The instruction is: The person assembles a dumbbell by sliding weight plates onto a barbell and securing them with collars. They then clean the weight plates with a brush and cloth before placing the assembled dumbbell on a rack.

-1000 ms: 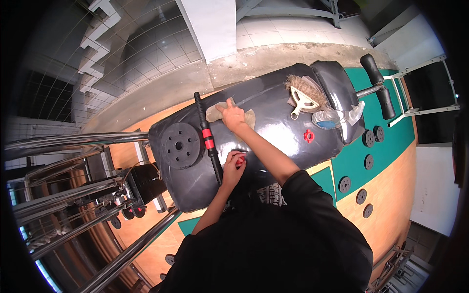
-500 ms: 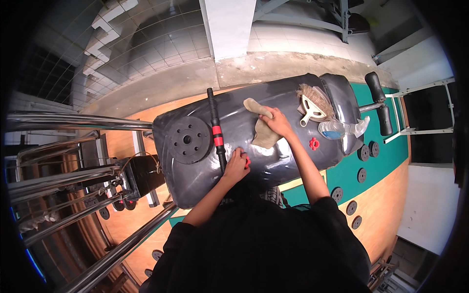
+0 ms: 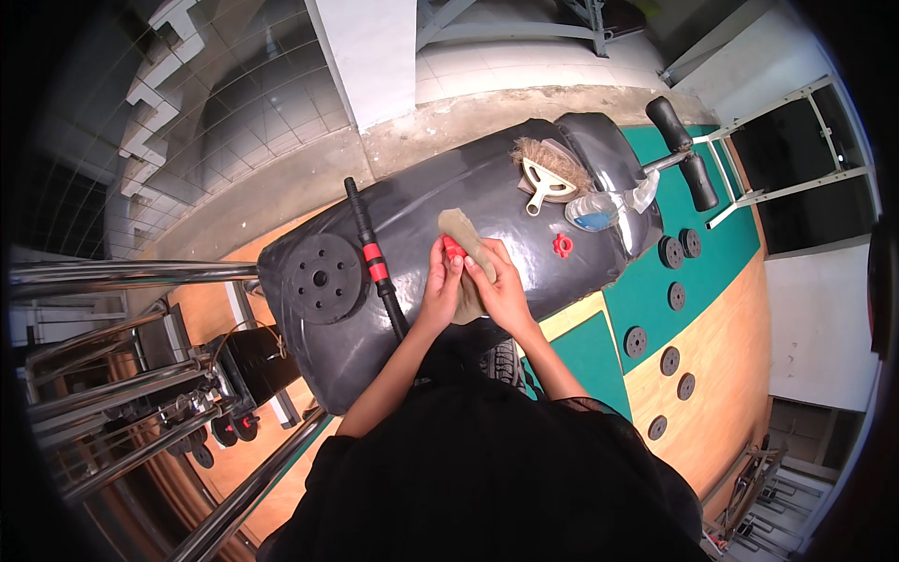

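My left hand [image 3: 438,292] has its fingers closed on a red star-shaped collar nut [image 3: 453,248] over the padded bench. Pressed up beside it, my right hand [image 3: 506,292] grips a beige cloth [image 3: 457,225], which lies against the nut and hangs down between both hands. A second red star nut [image 3: 562,245] rests on the bench to the right. Left of my hands lies a black dumbbell bar [image 3: 359,214] with red bands at its middle. Beyond it, a round black weight plate [image 3: 339,298] lies flat.
The black padded bench [image 3: 412,201] spans the middle. A cream-handled brush [image 3: 536,187] and a clear plastic bottle with blue contents [image 3: 594,215] lie at its right. Several small plates, one a weight plate [image 3: 635,342], lie on the floor. Chrome rails [image 3: 140,279] stand at left.
My left hand has lifted the red nut off the bench and met my right hand. The cloth has come left and nearer, now against the nut. The whole view has shifted.
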`<state>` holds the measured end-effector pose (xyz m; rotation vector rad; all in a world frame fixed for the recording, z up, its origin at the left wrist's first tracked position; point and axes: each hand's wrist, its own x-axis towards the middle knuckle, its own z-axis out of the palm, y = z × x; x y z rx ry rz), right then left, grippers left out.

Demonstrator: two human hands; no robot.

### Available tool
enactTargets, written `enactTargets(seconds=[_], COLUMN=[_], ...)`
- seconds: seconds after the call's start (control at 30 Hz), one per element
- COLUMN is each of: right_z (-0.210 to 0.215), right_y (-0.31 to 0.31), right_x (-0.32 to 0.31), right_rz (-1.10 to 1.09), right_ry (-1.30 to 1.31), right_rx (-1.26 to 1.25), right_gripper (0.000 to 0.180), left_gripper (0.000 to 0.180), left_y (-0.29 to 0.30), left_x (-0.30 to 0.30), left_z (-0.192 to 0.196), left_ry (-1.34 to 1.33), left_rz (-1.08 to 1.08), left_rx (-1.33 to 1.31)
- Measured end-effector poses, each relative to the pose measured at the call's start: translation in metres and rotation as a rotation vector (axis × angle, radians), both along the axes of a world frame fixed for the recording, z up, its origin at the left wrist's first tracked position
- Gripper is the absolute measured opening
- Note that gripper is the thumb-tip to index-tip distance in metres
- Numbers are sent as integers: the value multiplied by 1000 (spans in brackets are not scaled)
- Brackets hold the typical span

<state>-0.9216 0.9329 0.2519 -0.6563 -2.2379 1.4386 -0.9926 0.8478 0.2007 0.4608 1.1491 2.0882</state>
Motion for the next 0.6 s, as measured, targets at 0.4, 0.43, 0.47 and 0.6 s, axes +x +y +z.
enactTargets(seconds=[0.4,0.43,0.47,0.6], right_z=[46,49,59,61], right_y=[16,18,19,27], right_x=[32,34,33,12], right_rz=[-75,-166,-261,-115], right_ry=[-48,17,82,237], right_rx=[-921,-903,-881,-153], right_gripper=[31,32,34,28], left_gripper=[52,51,51,55], left_y=[-15,-18,-18,-16], left_x=[-18,-22,-24,-25], left_z=[49,50,51,65], left_ry=[773,729,684,637], left_rz=[-74,-86,-101,-102], left_rx=[-217,-205,-189,-111])
